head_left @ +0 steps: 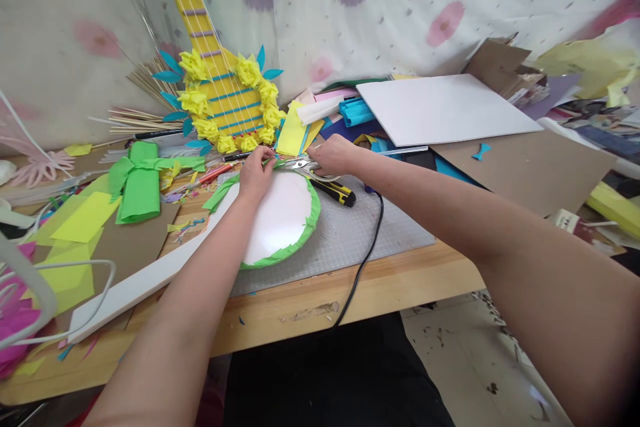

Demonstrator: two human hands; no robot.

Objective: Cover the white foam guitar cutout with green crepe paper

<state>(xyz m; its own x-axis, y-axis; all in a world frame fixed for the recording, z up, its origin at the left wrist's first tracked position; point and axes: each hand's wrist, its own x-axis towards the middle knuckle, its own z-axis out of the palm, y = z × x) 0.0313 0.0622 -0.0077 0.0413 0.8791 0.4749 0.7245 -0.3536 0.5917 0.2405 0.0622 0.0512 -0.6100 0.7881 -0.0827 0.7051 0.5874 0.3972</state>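
Note:
My right hand (334,155) grips a pair of scissors (301,165), its fingers in the handles. The blades point left, toward my left hand (257,173), whose fingers pinch a green crepe paper strip at the far rim of a white foam board banjo-like shape (280,220). Ruffled green crepe paper (311,223) lines the round part's rim. Its long white neck (135,290) runs to the lower left, partly behind my left forearm. A loose green paper piece (220,193) lies left of my left hand. Just below the scissors rests a yellow and black utility knife (340,193).
A grey cutting mat (380,233) lies under the work, crossed by a black cable (367,257). Behind stands a yellow paper guitar (225,90) with paper flowers. A green crepe roll (140,183) lies left. A white foam sheet (450,107) and brown cardboard (530,167) are right.

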